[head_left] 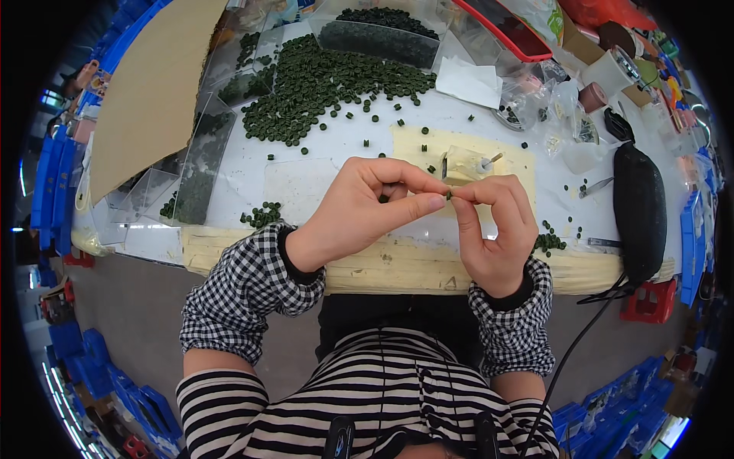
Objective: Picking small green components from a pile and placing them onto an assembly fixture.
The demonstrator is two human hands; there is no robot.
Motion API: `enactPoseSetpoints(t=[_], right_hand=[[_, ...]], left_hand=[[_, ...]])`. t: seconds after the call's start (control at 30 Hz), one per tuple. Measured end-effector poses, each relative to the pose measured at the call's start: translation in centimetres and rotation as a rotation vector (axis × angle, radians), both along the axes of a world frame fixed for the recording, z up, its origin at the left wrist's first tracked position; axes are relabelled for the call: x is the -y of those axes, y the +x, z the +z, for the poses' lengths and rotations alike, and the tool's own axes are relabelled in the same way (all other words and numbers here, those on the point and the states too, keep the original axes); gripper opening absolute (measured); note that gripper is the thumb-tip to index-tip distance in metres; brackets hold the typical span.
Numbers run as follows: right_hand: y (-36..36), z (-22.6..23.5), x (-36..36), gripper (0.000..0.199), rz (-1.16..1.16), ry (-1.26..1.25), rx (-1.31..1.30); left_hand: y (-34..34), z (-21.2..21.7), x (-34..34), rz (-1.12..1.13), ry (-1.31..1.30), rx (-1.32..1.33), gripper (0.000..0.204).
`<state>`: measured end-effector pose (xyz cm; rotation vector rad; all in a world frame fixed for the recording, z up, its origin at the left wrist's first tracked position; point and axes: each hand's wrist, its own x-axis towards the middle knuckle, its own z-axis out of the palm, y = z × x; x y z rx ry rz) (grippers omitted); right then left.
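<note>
Over the near part of the table, my two hands meet fingertip to fingertip. Thumb and forefinger of my left hand (375,200) are pinched on a small dark green spool-shaped piece (449,196). My right hand (497,226) has its thumb and forefinger closed at the same piece from the right; whether anything finer is between them is too small to tell. Another green piece (383,199) shows at the curled fingers of my left hand. Just beyond the hands stands a small fixture wrapped in cream tape (465,165), with a thin peg (493,159) sticking out of it.
A large heap of green pieces (313,84) spreads at the back, beside a clear bin (378,42) of more. Cardboard (153,84) covers the left. Small groups lie left (264,214) and right (549,241). A black pouch (638,210) and a red-framed phone (508,27) are at right.
</note>
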<state>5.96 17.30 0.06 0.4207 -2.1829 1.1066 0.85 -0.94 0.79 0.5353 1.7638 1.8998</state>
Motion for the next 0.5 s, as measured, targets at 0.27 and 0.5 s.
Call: enactPoseSetpoints(t=[0.27,0.5], right_hand=[[-0.12,-0.08,-0.15,0.016,0.03,0.012,-0.056],[0.0,0.02,-0.13,0.012,0.059,-0.03,-0.02]], left_hand=[[0.23,-0.1,-0.14,0.025,-0.001,-0.177,0.019],[0.38,-0.01,-0.19,0.02,0.033,-0.172,0.02]])
